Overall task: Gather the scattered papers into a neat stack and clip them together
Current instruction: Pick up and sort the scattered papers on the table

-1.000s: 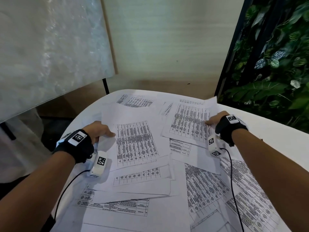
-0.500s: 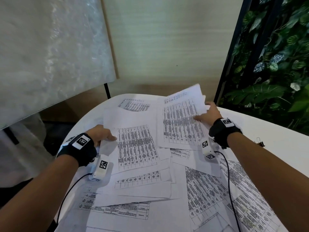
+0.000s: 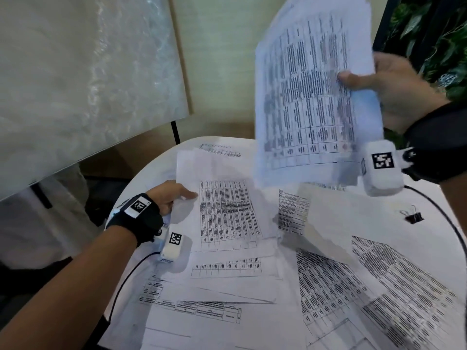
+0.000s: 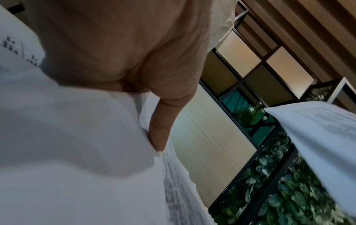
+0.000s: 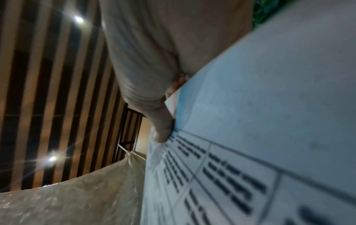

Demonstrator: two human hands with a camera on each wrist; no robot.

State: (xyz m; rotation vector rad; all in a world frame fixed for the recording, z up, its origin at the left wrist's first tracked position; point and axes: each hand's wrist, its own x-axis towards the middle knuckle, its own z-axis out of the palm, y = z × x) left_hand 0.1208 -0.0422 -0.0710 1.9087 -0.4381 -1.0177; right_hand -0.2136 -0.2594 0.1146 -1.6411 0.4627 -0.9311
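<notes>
Printed sheets point(image 3: 252, 286) lie scattered and overlapping across the round white table point(image 3: 429, 205). My right hand point(image 3: 386, 84) holds a few printed sheets point(image 3: 310, 97) high above the table, thumb pinched on their right edge; the right wrist view shows that thumb point(image 5: 161, 127) on the paper point(image 5: 260, 137). My left hand point(image 3: 174, 195) pinches the left edge of a table-printed sheet point(image 3: 227, 213) lying on the pile, thumb on top; the left wrist view shows the thumb point(image 4: 161, 130) on that paper point(image 4: 77, 152). A black binder clip point(image 3: 414, 216) lies on the table at the right.
A frosted translucent panel point(image 3: 75, 79) on a stand rises behind the table at the left. A dark frame with green foliage point(image 3: 434, 34) stands at the back right. A black cable point(image 3: 444, 218) runs from my right wrist across the table near the clip.
My right hand has lifted its sheets from the table's far side up high and toward me. My left hand has stayed at the left sheet's edge.
</notes>
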